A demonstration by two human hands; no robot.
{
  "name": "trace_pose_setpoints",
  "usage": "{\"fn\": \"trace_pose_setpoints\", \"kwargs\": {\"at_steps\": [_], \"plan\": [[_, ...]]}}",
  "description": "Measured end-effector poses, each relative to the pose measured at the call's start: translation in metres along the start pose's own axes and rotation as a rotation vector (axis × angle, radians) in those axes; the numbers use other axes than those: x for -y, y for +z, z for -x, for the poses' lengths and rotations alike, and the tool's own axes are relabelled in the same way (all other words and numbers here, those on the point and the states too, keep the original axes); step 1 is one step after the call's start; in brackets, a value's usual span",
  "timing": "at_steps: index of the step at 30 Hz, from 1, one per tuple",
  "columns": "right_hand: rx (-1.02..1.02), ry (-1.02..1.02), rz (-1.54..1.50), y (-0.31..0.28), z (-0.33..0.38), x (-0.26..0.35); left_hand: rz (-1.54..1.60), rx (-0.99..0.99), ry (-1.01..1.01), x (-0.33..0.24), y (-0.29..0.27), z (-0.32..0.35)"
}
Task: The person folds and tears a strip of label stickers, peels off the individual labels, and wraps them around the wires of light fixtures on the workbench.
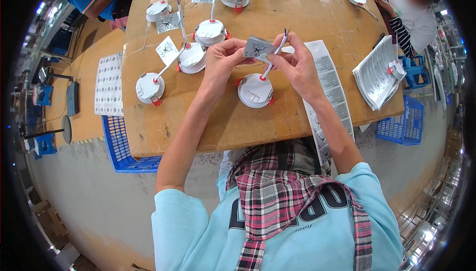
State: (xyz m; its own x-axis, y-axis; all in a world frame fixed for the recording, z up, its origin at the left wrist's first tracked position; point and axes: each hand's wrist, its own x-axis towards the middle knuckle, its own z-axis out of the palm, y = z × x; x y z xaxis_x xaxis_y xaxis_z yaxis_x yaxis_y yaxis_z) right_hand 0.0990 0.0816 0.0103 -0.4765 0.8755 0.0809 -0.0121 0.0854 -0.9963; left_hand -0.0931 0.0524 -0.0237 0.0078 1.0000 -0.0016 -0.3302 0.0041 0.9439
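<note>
Wooden table (238, 122) bearing round white lamp fittings; one white fitting (255, 91) lies near the centre, its cable (274, 57) rising between the hands. Left hand (221, 65) and right hand (296, 62) both pinch a small grey label (259, 47) around the cable, just above the fitting.
</note>
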Motion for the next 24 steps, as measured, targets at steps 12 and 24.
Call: {"fn": "trace_pose_setpoints", "kwargs": {"at_steps": [12,24], "plan": [[-0.257,-0.234,0.553,0.018,0.018,0.035,-0.485,-0.302,0.393,-0.014,0.049,0.021],[-0.239,-0.119,0.573,0.003,0.034,0.031,-0.134,-0.23,0.106,-0.005,0.025,0.002]]}}
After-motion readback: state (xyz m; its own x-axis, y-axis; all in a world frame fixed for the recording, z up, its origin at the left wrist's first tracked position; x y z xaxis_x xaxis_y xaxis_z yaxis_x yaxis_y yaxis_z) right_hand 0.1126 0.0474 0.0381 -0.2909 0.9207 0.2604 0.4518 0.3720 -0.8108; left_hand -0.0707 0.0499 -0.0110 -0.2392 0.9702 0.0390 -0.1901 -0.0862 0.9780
